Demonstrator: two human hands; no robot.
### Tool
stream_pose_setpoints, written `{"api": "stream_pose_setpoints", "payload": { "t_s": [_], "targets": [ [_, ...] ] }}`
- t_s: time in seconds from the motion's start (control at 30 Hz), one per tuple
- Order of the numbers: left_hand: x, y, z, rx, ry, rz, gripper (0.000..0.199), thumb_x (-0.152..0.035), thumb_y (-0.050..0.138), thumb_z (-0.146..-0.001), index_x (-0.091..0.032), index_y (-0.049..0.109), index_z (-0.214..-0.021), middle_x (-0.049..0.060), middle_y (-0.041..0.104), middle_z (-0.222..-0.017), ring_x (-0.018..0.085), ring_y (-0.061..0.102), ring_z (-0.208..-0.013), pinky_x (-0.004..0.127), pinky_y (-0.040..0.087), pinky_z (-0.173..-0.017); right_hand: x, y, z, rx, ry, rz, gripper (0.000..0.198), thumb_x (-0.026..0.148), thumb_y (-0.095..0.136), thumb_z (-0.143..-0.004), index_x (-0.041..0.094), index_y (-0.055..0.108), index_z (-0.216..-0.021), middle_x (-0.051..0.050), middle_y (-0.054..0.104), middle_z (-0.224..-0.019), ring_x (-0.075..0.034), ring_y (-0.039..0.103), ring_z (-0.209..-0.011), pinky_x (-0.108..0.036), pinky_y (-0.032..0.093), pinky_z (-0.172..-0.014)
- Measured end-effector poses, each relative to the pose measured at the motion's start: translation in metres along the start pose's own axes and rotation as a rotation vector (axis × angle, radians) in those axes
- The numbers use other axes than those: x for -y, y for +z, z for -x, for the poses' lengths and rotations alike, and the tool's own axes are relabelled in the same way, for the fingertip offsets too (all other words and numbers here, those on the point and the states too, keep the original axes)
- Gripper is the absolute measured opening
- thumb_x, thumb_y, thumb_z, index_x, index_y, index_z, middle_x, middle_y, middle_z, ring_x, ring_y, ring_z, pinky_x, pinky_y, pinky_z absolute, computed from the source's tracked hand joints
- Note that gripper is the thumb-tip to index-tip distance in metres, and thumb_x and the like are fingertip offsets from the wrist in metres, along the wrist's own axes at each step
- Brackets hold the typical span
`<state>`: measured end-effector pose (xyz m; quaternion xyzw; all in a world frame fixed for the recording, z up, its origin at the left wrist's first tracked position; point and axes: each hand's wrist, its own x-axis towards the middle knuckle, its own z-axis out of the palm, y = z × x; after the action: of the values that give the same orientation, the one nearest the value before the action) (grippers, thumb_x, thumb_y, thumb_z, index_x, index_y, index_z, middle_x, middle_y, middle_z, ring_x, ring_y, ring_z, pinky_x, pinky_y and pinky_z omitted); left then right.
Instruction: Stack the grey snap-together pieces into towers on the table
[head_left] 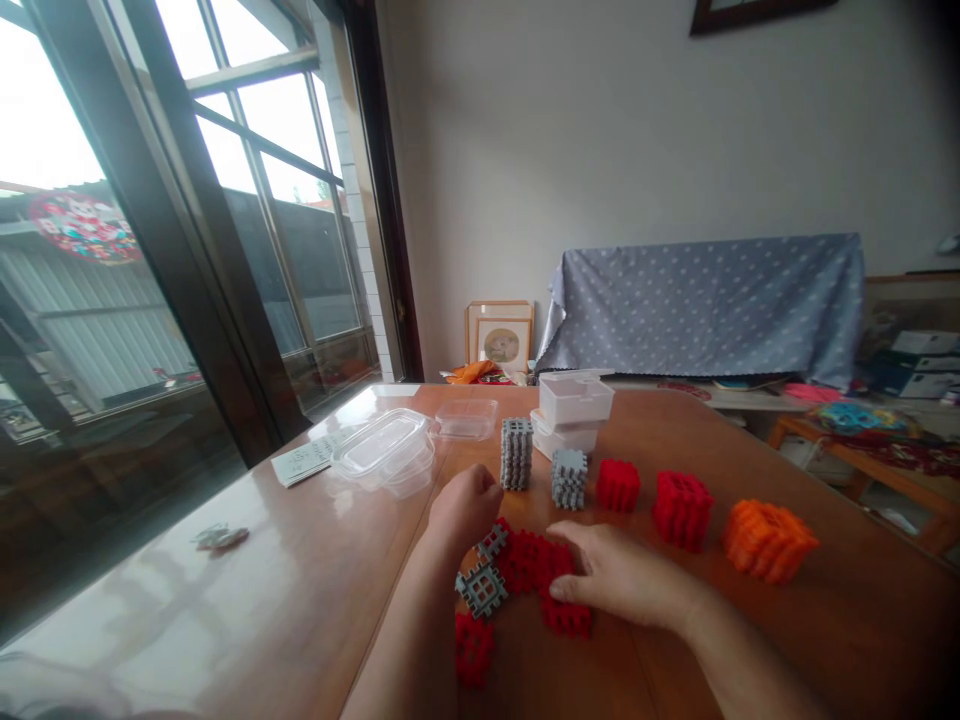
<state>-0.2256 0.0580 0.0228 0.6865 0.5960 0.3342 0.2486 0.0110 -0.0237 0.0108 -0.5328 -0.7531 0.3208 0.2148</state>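
My left hand (466,503) is closed in a fist-like curl just in front of a tall grey stack of notched plastic building tiles (516,455); its fingertips are turned away, so anything in them is hidden. Over loose red tiles (526,560) lies my right hand (611,572), its thumb and forefinger apart and at the red pieces. Between the hands, two loose grey tiles (482,588) rest beside the red ones. Another red tile (474,648) lies closer to me, partly behind my left forearm.
Rightward stand a shorter grey stack (569,478), two red stacks (682,510) and an orange stack (769,540). Clear plastic boxes (574,400) are piled behind. Transparent lids (386,447), a paper slip (304,462) and a small plastic packet (220,537) lie left on the wooden table (300,590).
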Motion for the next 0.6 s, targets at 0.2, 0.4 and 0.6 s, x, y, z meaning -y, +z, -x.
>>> {"api": "stream_pose_setpoints", "payload": {
  "t_s": [0.2, 0.4, 0.6],
  "targets": [
    [0.002, -0.013, 0.004, 0.155, -0.058, -0.504, 0.010, -0.029, 0.054, -0.083, -0.022, 0.058, -0.089, 0.006, 0.071, -0.090, 0.021, 0.062, -0.076, 0.030, 0.031, -0.061, 0.017, 0.000, 0.001, 0.139, -0.016, 0.204, 0.071, 0.049, 0.088, -0.066, 0.033, 0.065, -0.132, -0.003, 0.078, -0.105, -0.031, 0.071, -0.096, -0.031, 0.044, -0.075],
    [0.003, -0.011, 0.009, 0.276, -0.004, -0.563, 0.030, -0.032, 0.068, -0.069, -0.023, 0.055, -0.094, 0.007, 0.071, -0.100, 0.023, 0.063, -0.081, 0.029, 0.031, -0.059, 0.014, 0.009, -0.001, 0.098, -0.002, 0.203, 0.069, 0.052, 0.085, -0.069, 0.035, 0.065, -0.133, -0.005, 0.079, -0.110, -0.035, 0.072, -0.098, -0.035, 0.045, -0.077],
    [0.004, -0.006, 0.009, 0.263, 0.065, -0.531, 0.024, -0.020, 0.065, -0.066, -0.022, 0.053, -0.087, 0.005, 0.067, -0.088, 0.020, 0.058, -0.074, 0.030, 0.028, -0.059, 0.012, 0.013, -0.001, 0.044, -0.017, 0.184, 0.066, 0.050, 0.087, -0.067, 0.035, 0.068, -0.128, -0.006, 0.079, -0.109, -0.037, 0.072, -0.098, -0.035, 0.043, -0.073]
  ]
}}
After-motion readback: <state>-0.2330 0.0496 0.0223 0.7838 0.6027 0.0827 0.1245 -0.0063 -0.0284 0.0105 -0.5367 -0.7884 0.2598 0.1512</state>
